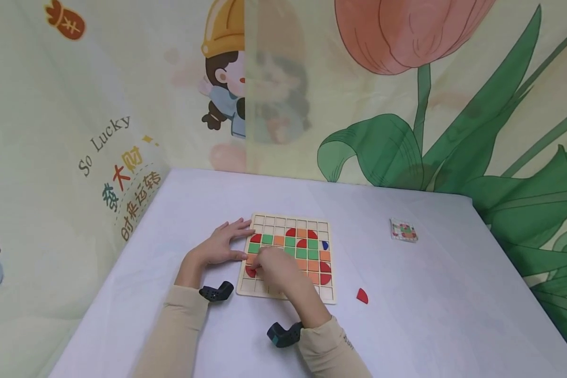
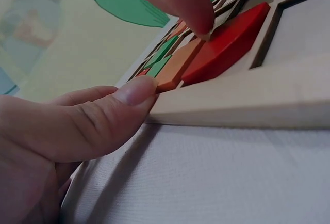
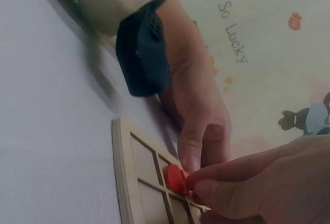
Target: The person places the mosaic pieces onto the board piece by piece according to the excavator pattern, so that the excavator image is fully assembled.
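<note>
the right hand [image 1: 275, 268] pinches a red piece [image 3: 175, 178] with fingers together, over a cell near the left edge of the wooden grid board [image 1: 325, 296]. the left hand [image 1: 222, 244] lies with fingers straight, thumb pressing the board's left edge. another red piece [image 1: 361, 296] lies on the table [image 1: 453, 315], just beside the board.

The board [image 1: 287, 294] is pale wood, smooth and matt. The red piece [image 2: 227, 43] looks like painted wood, a little shiny. The counter [image 1: 430, 315] has a white woven cloth, matt and slightly rough.
</note>
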Tool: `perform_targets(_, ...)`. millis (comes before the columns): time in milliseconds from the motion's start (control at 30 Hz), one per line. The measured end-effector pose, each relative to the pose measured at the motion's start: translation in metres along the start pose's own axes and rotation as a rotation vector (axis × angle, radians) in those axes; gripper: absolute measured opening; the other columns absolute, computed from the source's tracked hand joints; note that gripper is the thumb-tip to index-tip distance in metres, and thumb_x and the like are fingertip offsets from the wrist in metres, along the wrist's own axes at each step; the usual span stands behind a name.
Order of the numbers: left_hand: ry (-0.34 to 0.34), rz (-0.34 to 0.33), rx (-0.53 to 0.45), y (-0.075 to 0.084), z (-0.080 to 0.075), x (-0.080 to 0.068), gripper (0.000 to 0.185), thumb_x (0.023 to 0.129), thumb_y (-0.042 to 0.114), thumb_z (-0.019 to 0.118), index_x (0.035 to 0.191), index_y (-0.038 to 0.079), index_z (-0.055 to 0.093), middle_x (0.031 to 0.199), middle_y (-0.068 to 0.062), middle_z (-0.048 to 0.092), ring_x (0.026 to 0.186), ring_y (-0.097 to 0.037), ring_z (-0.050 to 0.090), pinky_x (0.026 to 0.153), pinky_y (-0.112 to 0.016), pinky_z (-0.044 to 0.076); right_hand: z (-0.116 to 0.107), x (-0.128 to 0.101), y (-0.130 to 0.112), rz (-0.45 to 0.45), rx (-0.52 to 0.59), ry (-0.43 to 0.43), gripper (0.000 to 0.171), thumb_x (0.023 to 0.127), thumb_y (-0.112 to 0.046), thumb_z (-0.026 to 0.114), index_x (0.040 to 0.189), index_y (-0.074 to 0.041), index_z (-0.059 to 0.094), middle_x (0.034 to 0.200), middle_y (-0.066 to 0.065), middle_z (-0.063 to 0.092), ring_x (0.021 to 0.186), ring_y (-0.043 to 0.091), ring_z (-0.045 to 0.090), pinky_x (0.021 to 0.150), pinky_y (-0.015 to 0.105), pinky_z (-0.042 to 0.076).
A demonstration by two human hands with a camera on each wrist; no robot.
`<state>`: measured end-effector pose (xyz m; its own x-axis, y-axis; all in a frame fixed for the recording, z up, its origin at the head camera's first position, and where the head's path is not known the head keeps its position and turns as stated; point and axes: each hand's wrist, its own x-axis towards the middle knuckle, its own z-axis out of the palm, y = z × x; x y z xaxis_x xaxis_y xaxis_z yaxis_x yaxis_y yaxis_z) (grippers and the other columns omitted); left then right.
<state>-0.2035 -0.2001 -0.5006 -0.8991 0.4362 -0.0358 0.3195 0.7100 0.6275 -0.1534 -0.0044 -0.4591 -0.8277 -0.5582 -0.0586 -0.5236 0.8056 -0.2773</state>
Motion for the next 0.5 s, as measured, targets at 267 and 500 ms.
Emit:
perform_targets(267, -0.004, 0.001, 0.01, -0.001, -0.0037, 0.0023, 0.068, 0.078, 0.034, 0.075, 0.139, 0.017, 0.049, 0.157, -0.003, 0.029, 0.148, -0.026, 0.014, 0.121, -0.049, 0.003, 0.0034, 0.0053, 0.0047, 0.008, -0.001, 0.033, 0.013, 0.079, -0.031, 0.078, 0.089, -0.023, 0.076, 0.077, -0.011, 0.065, 0.07, 0.005, 0.053, 0.062, 0.017, 0.047)
perform_targets(500, -0.003, 0.006, 0.007, 0.0003, -0.0044, 0.0026, 0.069, 0.078, 0.035, 0.075, 0.139, 0.016, 0.05, 0.156, -0.003, 0.029, 0.148, -0.027, 0.014, 0.121, -0.051, 0.003, 0.0091, 0.0081, 0.0036, 0.034, 0.014, 0.053, 0.011, 0.078, -0.028, 0.079, 0.086, -0.023, 0.073, 0.074, -0.012, 0.062, 0.069, 0.006, 0.051, 0.062, 0.019, 0.045)
